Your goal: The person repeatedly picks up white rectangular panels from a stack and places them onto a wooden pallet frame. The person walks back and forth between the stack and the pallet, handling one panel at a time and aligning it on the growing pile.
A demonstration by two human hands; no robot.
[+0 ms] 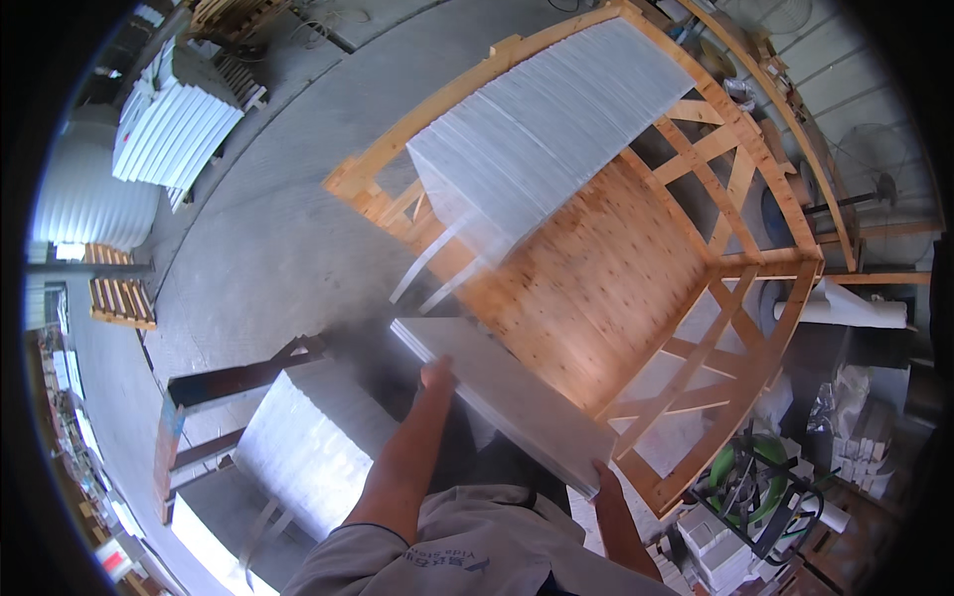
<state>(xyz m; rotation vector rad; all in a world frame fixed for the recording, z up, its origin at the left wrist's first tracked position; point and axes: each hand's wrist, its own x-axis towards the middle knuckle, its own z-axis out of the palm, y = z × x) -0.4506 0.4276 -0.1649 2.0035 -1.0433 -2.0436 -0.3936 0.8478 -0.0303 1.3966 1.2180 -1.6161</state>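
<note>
Between both hands I carry a long, pale grey stone slab [512,397], tilted at waist height; lines along its edge suggest thin slabs stacked together. My left hand [435,373] grips its near-left edge. My right hand [607,484] grasps the right end by the lower corner; some fingers are hidden beneath. Just ahead lies an open wooden crate [621,263] with slatted, cross-braced sides. In its far part, a tight row of similar slabs [556,119] stands on edge, two white straps [429,260] hanging from its near-left end.
At my left, blocks of wrapped slabs [303,427] stand beside a dark metal frame [234,382]. Another slab stack [179,129] and a wooden pallet [121,301] are farther left on the concrete floor [268,238]. A green hose reel [747,480] and clutter lie close on the right.
</note>
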